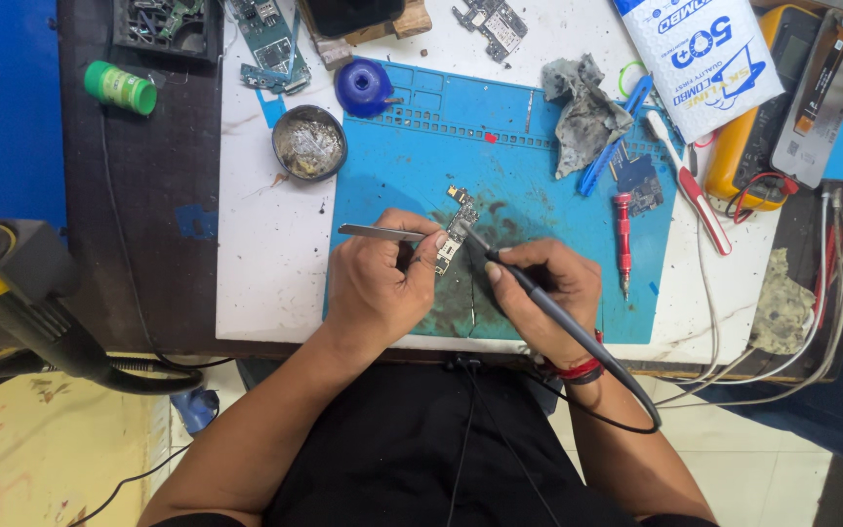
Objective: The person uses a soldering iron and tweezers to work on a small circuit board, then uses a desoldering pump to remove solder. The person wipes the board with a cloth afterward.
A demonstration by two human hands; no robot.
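A small green circuit board (pixel 457 232) lies near the middle of a blue work mat (pixel 412 156). My left hand (pixel 378 283) holds metal tweezers (pixel 373 232), whose back end sticks out to the left, and its fingertips press on the board. My right hand (pixel 548 293) grips a dark soldering iron (pixel 539 298) like a pen. The iron's tip rests on the board's right edge, and its black cable runs back past my wrist.
Around the mat: a round tin of brass wool (pixel 309 142), a blue round pot (pixel 363 86), a grey rag (pixel 582 107), a red screwdriver (pixel 623 239), a white brush (pixel 687 181), a yellow multimeter (pixel 763 117), spare boards at the back, white cables right. A hot-air nozzle (pixel 12 293) stands left.
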